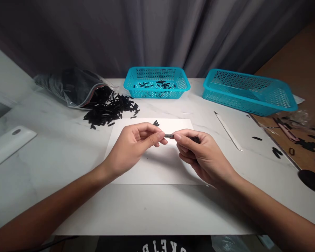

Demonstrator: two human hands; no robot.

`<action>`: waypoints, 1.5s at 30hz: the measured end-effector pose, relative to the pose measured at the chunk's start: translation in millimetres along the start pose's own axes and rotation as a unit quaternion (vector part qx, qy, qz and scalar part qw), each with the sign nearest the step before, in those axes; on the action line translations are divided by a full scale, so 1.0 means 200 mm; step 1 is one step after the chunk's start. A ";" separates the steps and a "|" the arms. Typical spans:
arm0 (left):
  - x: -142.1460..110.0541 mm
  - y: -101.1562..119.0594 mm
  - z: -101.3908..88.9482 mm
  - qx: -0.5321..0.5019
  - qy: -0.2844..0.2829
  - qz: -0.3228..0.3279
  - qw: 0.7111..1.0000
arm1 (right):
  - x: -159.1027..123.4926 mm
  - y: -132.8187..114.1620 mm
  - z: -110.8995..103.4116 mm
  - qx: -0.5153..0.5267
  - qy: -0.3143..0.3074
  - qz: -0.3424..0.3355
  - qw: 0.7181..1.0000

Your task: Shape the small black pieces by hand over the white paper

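Observation:
Above a white sheet, my left hand and my right hand pinch the two ends of one small, slim black piece with tiny holes along it. More black pieces are tucked in the curled fingers of my right hand, mostly hidden. Just behind my left fingertips, a few loose black pieces lie on the sheet. What the black pieces are, I cannot make out.
A clear zip bag spills a heap of black pieces at the back left. One blue basket holds several pieces; another blue basket stands right of it. A white pen-shaped tool and a pink-handled tool lie rightward.

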State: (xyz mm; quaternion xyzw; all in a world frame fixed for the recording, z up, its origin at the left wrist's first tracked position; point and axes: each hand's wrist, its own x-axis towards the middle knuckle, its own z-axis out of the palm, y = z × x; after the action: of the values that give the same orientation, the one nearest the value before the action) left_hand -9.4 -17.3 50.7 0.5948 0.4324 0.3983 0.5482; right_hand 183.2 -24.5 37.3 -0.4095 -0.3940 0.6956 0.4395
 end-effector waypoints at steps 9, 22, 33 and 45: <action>-0.01 0.01 0.01 0.010 0.001 0.032 0.999 | -0.01 0.00 0.01 -0.019 0.022 -0.062 0.998; -0.02 0.00 0.02 0.053 0.000 0.044 0.998 | -0.02 0.01 0.00 -0.041 0.005 -0.045 0.998; -0.03 0.00 0.02 0.070 -0.020 0.061 0.995 | -0.02 0.00 0.01 -0.046 -0.008 -0.037 0.998; -0.03 0.00 0.02 0.083 -0.010 0.088 0.993 | -0.02 0.01 0.00 -0.041 -0.019 -0.048 0.998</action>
State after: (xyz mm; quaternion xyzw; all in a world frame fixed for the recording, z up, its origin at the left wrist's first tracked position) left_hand -7.7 -24.0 49.5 0.6780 0.4046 0.4019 0.4638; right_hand 183.8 -29.5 37.5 -0.3945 -0.4495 0.6645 0.4480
